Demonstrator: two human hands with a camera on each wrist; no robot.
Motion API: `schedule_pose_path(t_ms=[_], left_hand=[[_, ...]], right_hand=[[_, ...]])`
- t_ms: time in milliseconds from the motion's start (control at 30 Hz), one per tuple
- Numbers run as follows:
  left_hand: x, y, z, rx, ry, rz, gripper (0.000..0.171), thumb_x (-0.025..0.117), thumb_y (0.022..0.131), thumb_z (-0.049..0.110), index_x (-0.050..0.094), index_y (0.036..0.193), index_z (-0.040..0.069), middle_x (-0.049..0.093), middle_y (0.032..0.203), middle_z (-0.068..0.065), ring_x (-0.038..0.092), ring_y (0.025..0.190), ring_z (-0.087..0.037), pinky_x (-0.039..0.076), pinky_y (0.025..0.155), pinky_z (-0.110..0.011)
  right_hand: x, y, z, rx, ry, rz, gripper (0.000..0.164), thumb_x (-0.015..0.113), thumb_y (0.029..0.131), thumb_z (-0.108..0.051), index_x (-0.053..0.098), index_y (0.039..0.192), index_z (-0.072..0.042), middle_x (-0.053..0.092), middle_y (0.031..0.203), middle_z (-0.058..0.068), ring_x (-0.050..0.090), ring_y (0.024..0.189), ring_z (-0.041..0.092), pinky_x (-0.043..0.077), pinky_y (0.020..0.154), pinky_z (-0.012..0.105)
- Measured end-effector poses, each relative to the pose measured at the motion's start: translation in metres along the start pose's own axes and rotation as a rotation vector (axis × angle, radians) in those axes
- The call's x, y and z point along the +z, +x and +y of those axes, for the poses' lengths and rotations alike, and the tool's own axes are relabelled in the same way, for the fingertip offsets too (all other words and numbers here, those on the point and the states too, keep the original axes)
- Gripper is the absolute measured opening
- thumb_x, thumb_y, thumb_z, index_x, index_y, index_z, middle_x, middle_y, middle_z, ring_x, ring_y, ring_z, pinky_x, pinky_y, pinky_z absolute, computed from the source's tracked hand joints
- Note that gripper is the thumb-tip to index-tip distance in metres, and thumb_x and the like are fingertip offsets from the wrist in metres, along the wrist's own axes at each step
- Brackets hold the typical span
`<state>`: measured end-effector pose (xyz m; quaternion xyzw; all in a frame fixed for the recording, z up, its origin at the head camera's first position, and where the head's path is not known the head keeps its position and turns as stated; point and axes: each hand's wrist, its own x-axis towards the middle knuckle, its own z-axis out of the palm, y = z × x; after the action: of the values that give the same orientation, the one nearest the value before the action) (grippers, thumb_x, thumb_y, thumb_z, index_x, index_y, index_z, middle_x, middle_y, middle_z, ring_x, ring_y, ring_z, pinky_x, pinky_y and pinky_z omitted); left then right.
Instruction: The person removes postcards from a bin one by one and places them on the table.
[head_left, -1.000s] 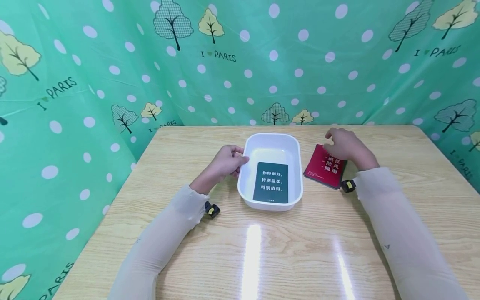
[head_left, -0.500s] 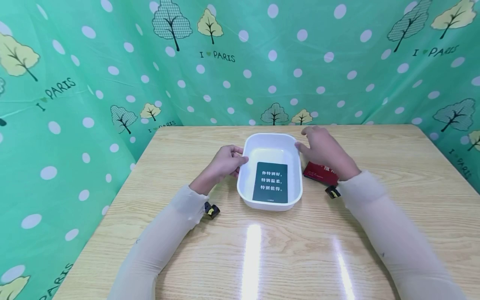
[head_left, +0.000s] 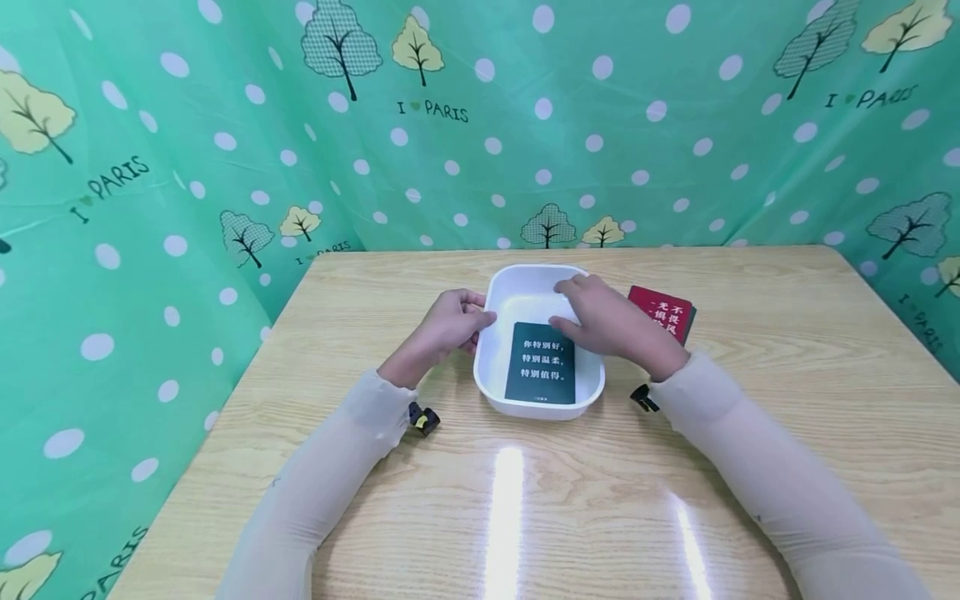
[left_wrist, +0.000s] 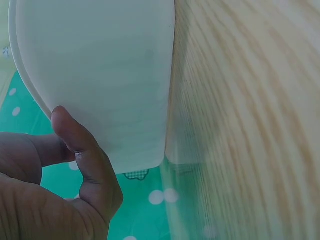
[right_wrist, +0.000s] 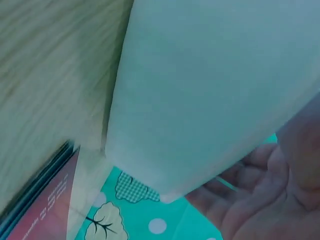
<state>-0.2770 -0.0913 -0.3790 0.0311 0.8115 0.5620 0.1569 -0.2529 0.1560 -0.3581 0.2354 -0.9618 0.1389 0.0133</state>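
A white plastic tub (head_left: 540, 411) stands on the table with a dark green booklet (head_left: 542, 383) lying flat inside, white characters on its cover. My left hand (head_left: 448, 323) grips the tub's left rim, thumb over the edge; the left wrist view shows that thumb against the pale tub wall (left_wrist: 115, 80). Over the right rim reaches my right hand (head_left: 603, 317), fingers spread and loosely bent, holding nothing visible. Its thumb overlaps the green booklet's upper right corner in the head view. Right of the tub lies a stack with a red booklet (head_left: 666, 310) on top, partly hidden by the right wrist.
The wood-grain table (head_left: 420, 517) has glossy light reflections in front of the tub. A green polka-dot curtain (head_left: 450, 83) hangs behind and along the left side. Black wrist devices sit by both cuffs, one at the left cuff (head_left: 424, 419). Stacked edges (right_wrist: 37, 180) show under the red cover.
The right hand has moved left from above the red booklet, across the tub's right rim, to inside the tub. The left hand and both booklets have stayed put.
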Motion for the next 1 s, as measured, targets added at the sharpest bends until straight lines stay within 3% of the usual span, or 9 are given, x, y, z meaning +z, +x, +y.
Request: schedule_pose_path(t_ms=[133,333,633,1000], left_hand=[[-0.001,0.0,-0.001,0.003,-0.003,-0.001,0.028,0.064,0.094,0.013,0.053,0.118,0.004,0.061,0.086,-0.013,0.058,0.055,-0.018,0.055,0.05,-0.035],[-0.001,0.0,0.0,0.002,0.002,-0.002,0.028,0.064,0.094,0.013,0.053,0.118,0.004,0.062,0.088,-0.014,0.058,0.056,-0.018,0.055,0.05,-0.034],[-0.001,0.0,0.0,0.01,-0.008,-0.012,0.028,0.064,0.094,0.012,0.053,0.118,0.003,0.062,0.087,-0.015,0.058,0.056,-0.018,0.054,0.048,-0.032],[-0.001,0.0,0.0,0.011,-0.009,-0.002,0.027,0.064,0.094,0.013,0.053,0.117,0.003,0.061,0.084,-0.013,0.057,0.055,-0.018,0.053,0.047,-0.03]], right_hand=[[0.006,-0.001,-0.005,-0.046,-0.004,-0.089,0.064,0.066,0.094,-0.038,0.046,0.14,0.001,0.053,0.13,0.02,0.053,0.116,0.032,0.048,0.095,0.047],[0.016,-0.001,-0.008,-0.043,-0.034,-0.173,0.074,0.065,0.09,-0.049,0.043,0.144,-0.003,0.056,0.131,0.017,0.054,0.116,0.031,0.046,0.098,0.047],[0.023,-0.001,-0.011,-0.033,-0.196,-0.279,0.106,0.063,0.069,-0.079,0.042,0.146,-0.009,0.059,0.131,0.011,0.053,0.116,0.029,0.033,0.104,0.051],[0.024,0.0,-0.015,-0.03,-0.27,-0.279,0.112,0.067,0.064,-0.08,0.042,0.146,-0.008,0.056,0.133,0.012,0.051,0.116,0.029,0.035,0.1,0.047]])
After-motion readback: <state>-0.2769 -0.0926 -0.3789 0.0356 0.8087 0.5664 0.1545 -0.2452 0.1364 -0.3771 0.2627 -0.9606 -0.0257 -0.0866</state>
